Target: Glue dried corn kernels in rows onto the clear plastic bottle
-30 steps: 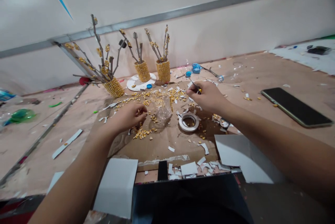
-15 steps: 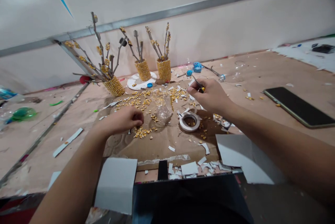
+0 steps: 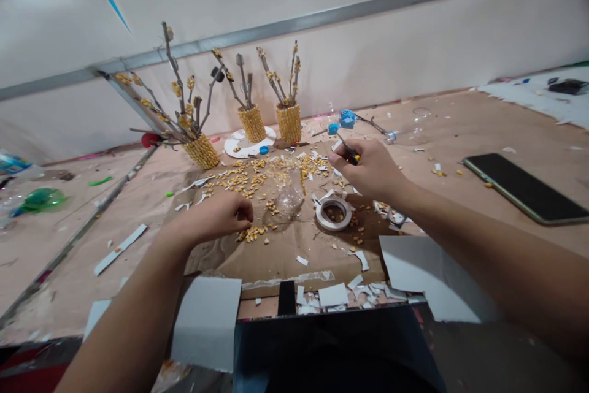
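Observation:
My left hand (image 3: 225, 214) is low over the cardboard, its fingers curled into a pinch beside a small heap of corn kernels (image 3: 254, 233). Whatever is between those fingertips is hidden. In my right hand (image 3: 375, 166) are what look like scissors (image 3: 348, 149), dark and slim with a bit of yellow, mostly covered by the fingers. Between the hands lies a clear plastic bottle piece (image 3: 289, 194), with kernels along its right edge. A roll of white double-sided tape (image 3: 333, 214) rests just below my right hand.
Kernel-covered pots with twigs stand at the back: one tilted (image 3: 201, 152), one (image 3: 251, 123) on a white disc (image 3: 230, 146), one beside it (image 3: 289, 123). A phone (image 3: 524, 187) lies right. White scraps (image 3: 334, 296) and card pieces (image 3: 207, 319) line the front edge.
My left hand has lifted and shifted slightly, its fingertips still near the kernels. My right hand stays almost in place with the scissors.

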Demonstrator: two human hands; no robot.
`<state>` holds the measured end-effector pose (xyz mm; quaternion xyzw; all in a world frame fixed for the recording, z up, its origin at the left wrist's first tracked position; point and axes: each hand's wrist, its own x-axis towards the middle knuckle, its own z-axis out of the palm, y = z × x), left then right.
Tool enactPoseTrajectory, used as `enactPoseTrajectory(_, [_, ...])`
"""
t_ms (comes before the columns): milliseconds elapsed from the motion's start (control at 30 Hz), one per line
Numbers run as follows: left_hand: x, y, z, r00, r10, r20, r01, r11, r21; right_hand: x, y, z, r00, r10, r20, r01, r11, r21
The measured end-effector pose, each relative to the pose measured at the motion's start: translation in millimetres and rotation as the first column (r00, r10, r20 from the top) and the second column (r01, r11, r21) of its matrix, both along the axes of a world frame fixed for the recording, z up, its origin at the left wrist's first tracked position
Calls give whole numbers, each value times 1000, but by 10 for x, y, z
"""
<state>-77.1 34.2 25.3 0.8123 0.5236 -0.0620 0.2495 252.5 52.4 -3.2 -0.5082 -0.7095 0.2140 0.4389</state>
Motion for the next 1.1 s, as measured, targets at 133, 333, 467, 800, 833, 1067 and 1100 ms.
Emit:
enactPoseTrajectory(133, [83, -65, -57, 986, 0, -170, 24, 990, 140, -8, -18, -8, 999, 30, -18, -30, 999, 20])
enactPoseTrajectory(333, [103, -95, 48, 998, 3, 60, -2, 1000, -12, -32, -116, 29, 997, 66, -39, -58, 982, 181])
enactPoseTrajectory(467, [254, -243, 156, 784, 157, 600, 13, 963, -269, -104, -321, 67, 969, 240, 61, -240, 855, 459])
enactPoseTrajectory(800, [831, -580, -184, 238, 528, 816, 38, 834, -550, -266, -656, 55, 864, 410, 293, -495, 584, 643])
enactPoseTrajectory(833, [828, -576, -188, 238, 528, 815, 37, 834, -551, -259, -642, 45, 858, 406, 314, -507, 574, 643])
enactPoseTrajectory(1067, [719, -540, -218, 302, 406, 863, -48, 910, -412, -257, -576, -40, 877, 348, 332, -481, 647, 592])
enactPoseTrajectory(1100, [715, -542, -226, 297, 399, 867, -79, 916, -394, -262, -577, -42, 892, 321, 320, -451, 688, 569])
